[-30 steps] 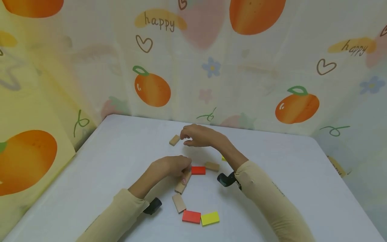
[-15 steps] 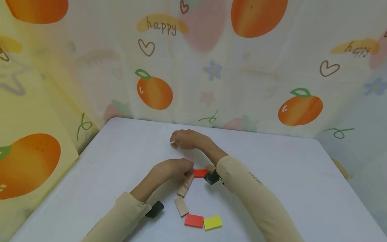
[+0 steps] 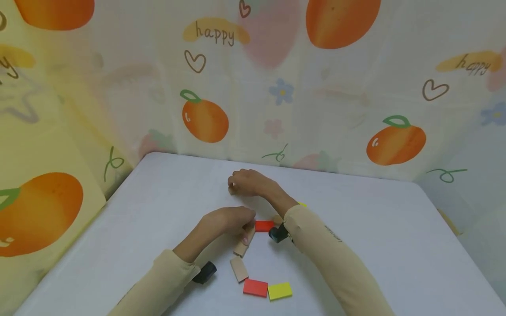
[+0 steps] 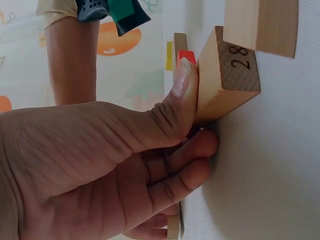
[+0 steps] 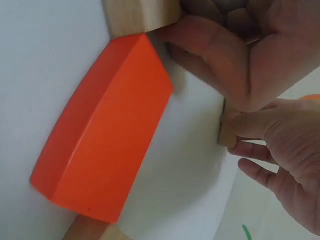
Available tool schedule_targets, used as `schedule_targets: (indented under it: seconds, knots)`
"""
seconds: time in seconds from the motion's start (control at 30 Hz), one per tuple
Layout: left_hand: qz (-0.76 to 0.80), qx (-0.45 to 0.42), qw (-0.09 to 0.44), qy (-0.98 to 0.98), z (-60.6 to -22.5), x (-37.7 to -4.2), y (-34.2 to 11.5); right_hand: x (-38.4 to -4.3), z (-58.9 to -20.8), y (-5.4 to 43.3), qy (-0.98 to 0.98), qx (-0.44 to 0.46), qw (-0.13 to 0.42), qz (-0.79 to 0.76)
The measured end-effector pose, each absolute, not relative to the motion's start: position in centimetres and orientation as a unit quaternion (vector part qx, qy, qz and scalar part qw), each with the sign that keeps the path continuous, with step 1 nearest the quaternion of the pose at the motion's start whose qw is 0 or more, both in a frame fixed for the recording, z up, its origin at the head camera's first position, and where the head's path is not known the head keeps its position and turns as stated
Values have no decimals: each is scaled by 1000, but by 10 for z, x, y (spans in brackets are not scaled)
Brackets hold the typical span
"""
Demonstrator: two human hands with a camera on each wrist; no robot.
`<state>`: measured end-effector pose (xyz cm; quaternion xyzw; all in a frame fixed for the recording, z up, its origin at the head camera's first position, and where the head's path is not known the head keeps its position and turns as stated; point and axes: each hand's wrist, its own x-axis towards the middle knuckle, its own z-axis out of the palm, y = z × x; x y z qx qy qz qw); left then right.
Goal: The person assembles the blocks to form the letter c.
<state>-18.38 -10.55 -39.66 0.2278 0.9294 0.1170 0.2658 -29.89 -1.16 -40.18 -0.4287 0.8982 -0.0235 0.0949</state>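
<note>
My left hand (image 3: 227, 219) pinches a wooden block (image 4: 230, 75) with a number on its end; the thumb lies along its side in the left wrist view. This block slants from a red block (image 3: 264, 226) at its far end to another wooden block (image 3: 239, 269) nearer me. Farther back, my right hand (image 3: 249, 182) holds a small wooden block (image 5: 227, 131) between thumb and fingertips, close to the table. In the head view that hand hides most of the block. The right wrist view also shows the left hand at the upper right, beside the red block.
Nearest me, a red block (image 3: 255, 288) and a yellow block (image 3: 280, 291) continue the curved line on the white table (image 3: 178, 180). Beyond the far red block, a wooden block (image 3: 278, 220) and a yellow one (image 3: 302, 204) are partly behind the right arm. A printed cloth (image 3: 245, 123) hangs behind.
My right hand has moved left to the far wooden block and taken hold of it. The left hand keeps its grip in place. The head view has shifted slightly.
</note>
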Motion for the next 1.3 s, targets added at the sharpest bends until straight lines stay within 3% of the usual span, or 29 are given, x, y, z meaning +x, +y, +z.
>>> schedule_targets:
  seconds: [0.3,0.47,0.67,1.3]
  knots:
    - [109,227,267,930,-400,-186,-106,-281,-384,-1,880,-474,17,-38]
    - [108,234,263,930,-399,-186,-104,-259,-369,18,871,-488,-46,-15]
    - [107,231,263,931,-396,-184,-101,-225,-355,58,862,-500,-84,14]
    - [98,211,266,936,-400,-182,-101,-173,-363,152,897,-441,-32,-3]
